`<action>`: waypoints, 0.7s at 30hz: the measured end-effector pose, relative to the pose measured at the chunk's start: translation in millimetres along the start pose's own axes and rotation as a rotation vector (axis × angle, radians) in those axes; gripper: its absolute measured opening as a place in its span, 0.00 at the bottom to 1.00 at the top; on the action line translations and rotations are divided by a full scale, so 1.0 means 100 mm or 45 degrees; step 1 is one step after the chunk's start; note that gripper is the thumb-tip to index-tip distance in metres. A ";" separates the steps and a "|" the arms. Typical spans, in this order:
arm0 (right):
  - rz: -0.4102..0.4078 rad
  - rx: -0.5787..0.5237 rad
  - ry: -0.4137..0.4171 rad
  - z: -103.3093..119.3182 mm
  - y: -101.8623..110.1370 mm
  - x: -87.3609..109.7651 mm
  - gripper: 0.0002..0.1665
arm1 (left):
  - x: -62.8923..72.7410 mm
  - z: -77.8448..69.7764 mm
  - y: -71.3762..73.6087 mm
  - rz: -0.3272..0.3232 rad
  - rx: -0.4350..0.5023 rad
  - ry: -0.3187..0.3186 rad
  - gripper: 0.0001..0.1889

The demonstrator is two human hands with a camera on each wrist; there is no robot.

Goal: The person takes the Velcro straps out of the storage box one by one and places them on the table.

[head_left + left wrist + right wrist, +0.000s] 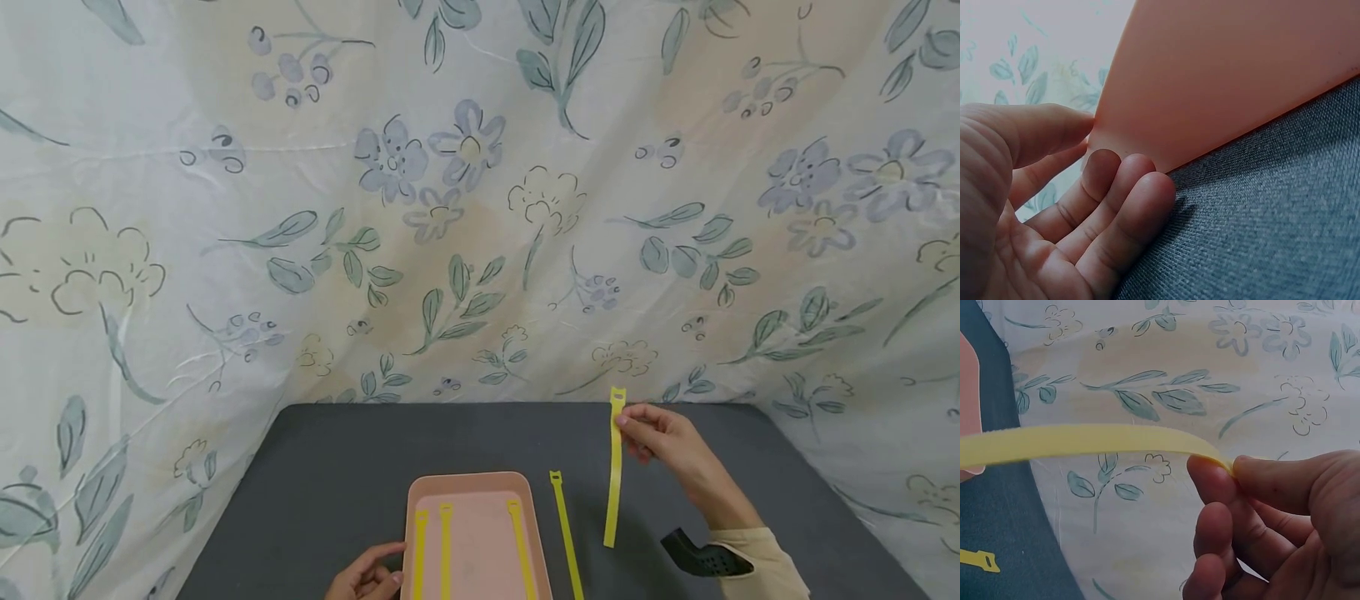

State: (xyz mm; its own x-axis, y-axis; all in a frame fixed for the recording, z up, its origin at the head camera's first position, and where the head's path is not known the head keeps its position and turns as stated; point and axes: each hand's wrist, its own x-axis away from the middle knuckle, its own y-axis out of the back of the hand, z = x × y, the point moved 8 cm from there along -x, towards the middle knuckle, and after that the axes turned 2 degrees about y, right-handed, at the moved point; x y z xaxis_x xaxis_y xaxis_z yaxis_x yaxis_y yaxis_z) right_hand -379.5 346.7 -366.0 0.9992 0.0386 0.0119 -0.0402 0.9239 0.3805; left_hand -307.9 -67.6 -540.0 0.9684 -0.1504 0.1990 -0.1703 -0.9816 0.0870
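My right hand (663, 442) pinches a yellow hook-and-loop cable tie (615, 483) near its slotted head, between thumb and forefinger. The tie hangs down above the dark table; in the right wrist view this strap (1097, 440) stretches leftward from the fingertips. At the pink tray (468, 485), my left hand (367, 573) touches the left side, with the thumb and forefinger at the rim. Its other fingers (1147, 200) bend loosely by the outer wall. Inside the tray lie several yellow ties, among them one tie (519, 546) on the right. Another tie (566, 533) lies on the table between tray and right hand.
A dark grey table (337, 450) carries the tray, whose near end is cut off by the frame. Behind and beside the table hangs a flowered cloth (480, 250). A black strap (705, 558) sits around the right wrist at the sleeve.
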 end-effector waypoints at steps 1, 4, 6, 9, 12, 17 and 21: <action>0.008 0.002 -0.010 -0.02 0.00 0.00 0.24 | 0.00 0.00 0.00 0.001 0.001 0.001 0.28; 0.026 0.016 -0.047 -0.10 -0.01 0.00 0.24 | 0.00 0.01 0.00 0.006 -0.002 -0.004 0.29; 0.039 0.031 -0.072 -0.16 -0.02 0.00 0.23 | 0.00 0.02 0.00 0.003 -0.003 0.000 0.29; 0.071 0.037 -0.102 -0.29 -0.04 -0.01 0.23 | -0.01 0.04 0.01 0.005 0.010 0.009 0.29; 0.102 0.029 -0.135 -0.44 -0.07 0.00 0.23 | -0.03 0.08 0.01 0.012 0.046 0.030 0.31; 0.147 0.018 -0.184 -0.67 -0.11 0.00 0.24 | -0.04 0.10 0.00 0.010 0.063 0.026 0.33; 0.187 0.012 -0.200 -0.80 -0.16 -0.01 0.23 | -0.01 0.03 0.00 -0.008 0.018 -0.008 0.30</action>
State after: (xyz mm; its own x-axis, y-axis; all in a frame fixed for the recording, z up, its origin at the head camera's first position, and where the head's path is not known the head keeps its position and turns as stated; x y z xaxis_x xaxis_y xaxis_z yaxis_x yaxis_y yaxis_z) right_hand -380.3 361.8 -445.9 0.9709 0.1121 0.2118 -0.1863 0.9089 0.3729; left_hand -308.1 -67.6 -542.9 0.9706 -0.1446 0.1923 -0.1614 -0.9841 0.0745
